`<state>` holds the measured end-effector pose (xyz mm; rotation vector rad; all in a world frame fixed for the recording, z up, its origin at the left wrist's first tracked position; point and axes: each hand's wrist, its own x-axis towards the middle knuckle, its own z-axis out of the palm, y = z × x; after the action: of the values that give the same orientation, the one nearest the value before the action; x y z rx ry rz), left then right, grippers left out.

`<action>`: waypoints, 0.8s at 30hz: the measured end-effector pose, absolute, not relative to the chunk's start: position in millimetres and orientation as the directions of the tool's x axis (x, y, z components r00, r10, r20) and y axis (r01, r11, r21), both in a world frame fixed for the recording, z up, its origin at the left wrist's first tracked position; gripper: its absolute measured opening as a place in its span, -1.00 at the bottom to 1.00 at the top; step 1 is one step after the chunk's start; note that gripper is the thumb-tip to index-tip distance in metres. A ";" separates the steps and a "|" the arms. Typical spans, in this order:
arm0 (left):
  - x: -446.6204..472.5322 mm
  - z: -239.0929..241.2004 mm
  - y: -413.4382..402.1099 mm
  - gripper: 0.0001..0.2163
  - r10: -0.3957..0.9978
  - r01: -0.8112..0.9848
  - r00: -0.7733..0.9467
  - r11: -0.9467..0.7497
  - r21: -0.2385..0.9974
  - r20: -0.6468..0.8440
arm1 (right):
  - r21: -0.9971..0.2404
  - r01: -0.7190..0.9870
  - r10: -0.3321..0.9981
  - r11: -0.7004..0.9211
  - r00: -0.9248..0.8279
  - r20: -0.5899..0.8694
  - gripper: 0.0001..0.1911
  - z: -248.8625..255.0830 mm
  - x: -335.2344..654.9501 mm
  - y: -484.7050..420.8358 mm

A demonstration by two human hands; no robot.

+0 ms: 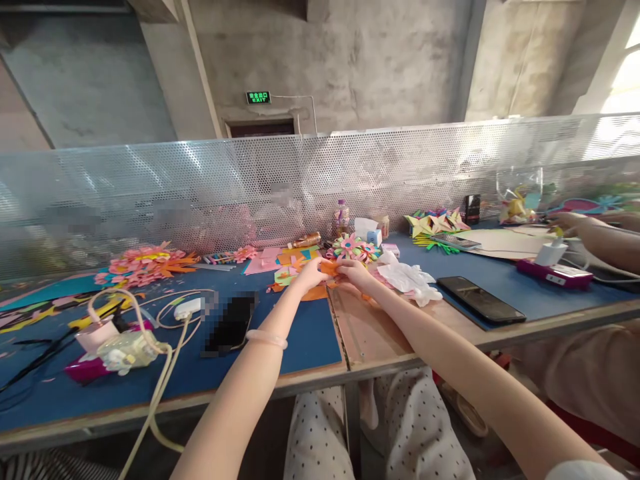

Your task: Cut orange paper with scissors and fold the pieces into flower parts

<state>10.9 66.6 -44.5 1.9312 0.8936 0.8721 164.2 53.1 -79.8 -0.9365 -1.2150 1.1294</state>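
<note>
Both hands meet over the middle of the table with a piece of orange paper (329, 267) between them. My left hand (310, 273) pinches its left side, and my right hand (355, 272) has its fingers closed on the right side. The paper's exact shape is partly covered by the fingers. Under and beside the left hand lie more orange sheets (315, 293) and pink paper (263, 261). Just behind the hands sits a cluster of colourful paper flowers (349, 246). Crumpled white tissue (410, 279) lies right of my right hand.
Phones lie left (231, 323) and right (480, 300) of my arms. A power strip with chargers (90, 367) and loose cables is at left; another strip (554, 273) is at right. A perforated metal screen (400, 170) borders the back. Another person's arm (605, 240) reaches in at right.
</note>
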 end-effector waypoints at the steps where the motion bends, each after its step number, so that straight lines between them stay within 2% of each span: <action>1: 12.0 -45.1 69.1 -0.67 0.822 0.258 0.517 -0.415 0.872 0.238 | -0.969 -0.141 0.978 0.205 0.003 0.207 -0.87 -79.2 164.4 52.7; 8: 13.7 -51.4 86.4 -0.64 0.783 0.188 0.575 -0.408 0.893 0.237 | -0.972 -0.111 0.979 0.206 0.016 0.205 -0.89 -78.3 164.6 53.0; 24: 8.2 -48.7 84.7 -0.71 0.798 0.202 0.551 -0.410 0.890 0.242 | -0.963 -0.077 0.965 0.258 -0.033 0.261 -0.82 -77.2 160.3 51.5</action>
<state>8.2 84.7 -48.7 1.9076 0.8129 0.8549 160.3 51.5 -77.2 -0.9419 -1.3003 1.0775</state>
